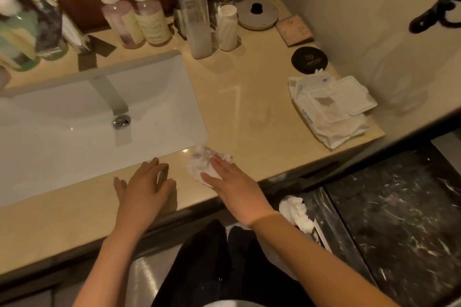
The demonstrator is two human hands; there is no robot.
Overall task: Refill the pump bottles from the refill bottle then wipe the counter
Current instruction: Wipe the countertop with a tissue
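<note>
White wipe (199, 166) pressed onto the bench (249, 112) under my right grip (234, 187), palm flat; left grip (144, 187) rests relaxed beside it.

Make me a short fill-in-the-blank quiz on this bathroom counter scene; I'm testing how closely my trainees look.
The right hand presses a crumpled white wipe flat on the beige stone ____.
The left hand rests in front of the white sink, holding ____.
Both clear pump bottles have ____ pump heads.
The tall clear refill bottle has a ____ cap.
Missing words: counter; nothing; pink; white.
</note>
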